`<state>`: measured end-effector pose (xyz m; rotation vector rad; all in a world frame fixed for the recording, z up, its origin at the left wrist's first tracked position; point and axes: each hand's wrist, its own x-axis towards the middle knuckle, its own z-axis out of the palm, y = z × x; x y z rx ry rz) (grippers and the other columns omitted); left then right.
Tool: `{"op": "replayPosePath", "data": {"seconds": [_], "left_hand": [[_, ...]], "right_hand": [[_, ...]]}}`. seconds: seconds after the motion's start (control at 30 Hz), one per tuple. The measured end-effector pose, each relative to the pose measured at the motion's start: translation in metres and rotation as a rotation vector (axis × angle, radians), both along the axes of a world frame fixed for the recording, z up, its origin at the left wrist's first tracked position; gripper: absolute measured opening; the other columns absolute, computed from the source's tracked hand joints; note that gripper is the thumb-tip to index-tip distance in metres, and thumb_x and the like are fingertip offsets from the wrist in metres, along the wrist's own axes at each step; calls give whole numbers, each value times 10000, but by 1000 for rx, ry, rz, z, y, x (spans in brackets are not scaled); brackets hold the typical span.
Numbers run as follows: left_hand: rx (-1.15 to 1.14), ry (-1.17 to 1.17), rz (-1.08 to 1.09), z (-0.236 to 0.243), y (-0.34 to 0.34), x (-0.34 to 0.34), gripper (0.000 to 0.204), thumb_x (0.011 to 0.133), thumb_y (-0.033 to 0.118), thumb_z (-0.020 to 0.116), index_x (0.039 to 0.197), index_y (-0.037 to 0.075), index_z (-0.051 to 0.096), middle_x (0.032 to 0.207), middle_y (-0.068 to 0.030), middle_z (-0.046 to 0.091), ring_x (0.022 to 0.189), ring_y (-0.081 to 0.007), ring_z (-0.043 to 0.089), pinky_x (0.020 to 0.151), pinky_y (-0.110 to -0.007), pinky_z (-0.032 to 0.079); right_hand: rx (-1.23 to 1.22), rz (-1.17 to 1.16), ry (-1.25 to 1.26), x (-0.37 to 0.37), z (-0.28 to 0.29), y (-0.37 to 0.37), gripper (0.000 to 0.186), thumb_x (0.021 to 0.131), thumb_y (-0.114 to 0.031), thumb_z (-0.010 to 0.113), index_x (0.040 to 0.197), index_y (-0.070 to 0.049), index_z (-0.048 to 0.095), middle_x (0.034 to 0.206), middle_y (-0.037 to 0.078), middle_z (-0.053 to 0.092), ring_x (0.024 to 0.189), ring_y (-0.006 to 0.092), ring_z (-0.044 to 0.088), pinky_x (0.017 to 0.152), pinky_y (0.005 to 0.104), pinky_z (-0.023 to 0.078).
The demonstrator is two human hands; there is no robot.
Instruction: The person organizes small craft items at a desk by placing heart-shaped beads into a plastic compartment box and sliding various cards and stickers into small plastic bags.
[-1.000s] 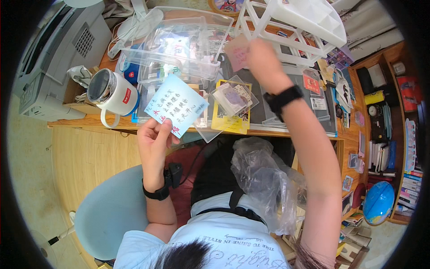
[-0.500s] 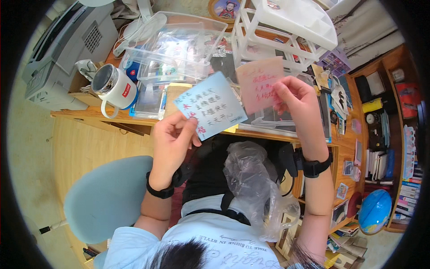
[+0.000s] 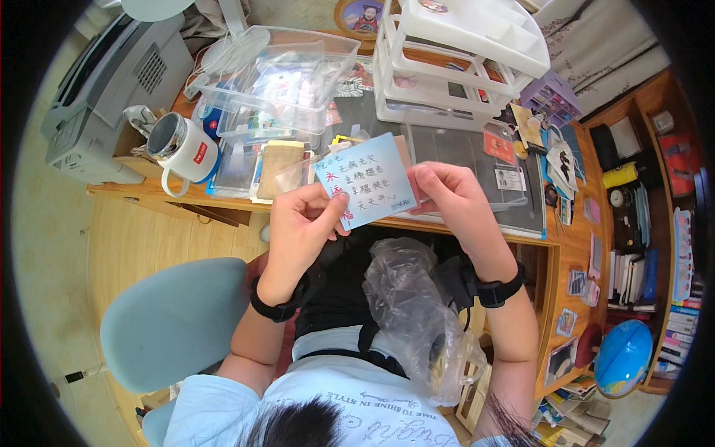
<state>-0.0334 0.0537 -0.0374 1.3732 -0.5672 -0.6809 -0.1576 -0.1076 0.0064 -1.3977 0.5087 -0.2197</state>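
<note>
A light blue square note [image 3: 375, 182] with handwriting in dark and red ink is pinched at its lower left corner between the thumb and fingers of my left hand [image 3: 304, 225]. Most of a pink note [image 3: 406, 152] lies hidden behind it, with a thin strip showing along the right side. Closed at that side is my right hand [image 3: 451, 197], its thumb and fingers gripping the pink note. Both hands are raised just in front of the desk's near edge. A crumpled clear plastic bag [image 3: 406, 298] rests over my lap below them.
Clear plastic trays [image 3: 287, 74] and a white tiered drawer frame [image 3: 465, 52] stand on the desk. To the left are a white lidded mug [image 3: 185, 153] and a grey printer [image 3: 119, 97]. A blue chair [image 3: 175, 324] sits at lower left, a globe [image 3: 624, 357] at right.
My right hand has moved down and left, bringing the pink note behind the blue one. My left hand has shifted slightly right with the blue note.
</note>
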Motion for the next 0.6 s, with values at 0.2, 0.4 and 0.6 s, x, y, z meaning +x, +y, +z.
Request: {"op": "replayPosePath", "data": {"seconds": [0.2, 0.4, 0.6], "left_hand": [[27, -9, -33, -6, 1, 3, 157, 827, 83, 626, 705, -8, 589, 614, -48, 624, 486, -66, 556, 440, -181, 409], [29, 7, -28, -8, 4, 9, 144, 818, 88, 639, 719, -8, 597, 631, -53, 632, 497, -72, 562, 450, -178, 415], [59, -9, -11, -6, 8, 16, 110, 797, 84, 654, 763, -13, 613, 666, -49, 631, 527, -69, 553, 464, -188, 410]], "right_hand": [[-414, -28, -21, 15, -10, 2, 193, 814, -127, 620, 862, 61, 619, 725, 84, 646, 694, 93, 608, 629, 236, 480], [-449, -11, 30, 26, -13, -1, 182, 808, -110, 621, 840, 69, 616, 700, 74, 637, 653, 85, 588, 607, 239, 470], [-593, 39, 73, 35, -19, -19, 197, 809, -120, 617, 830, 76, 610, 670, 51, 613, 628, 69, 551, 572, 229, 438]]}}
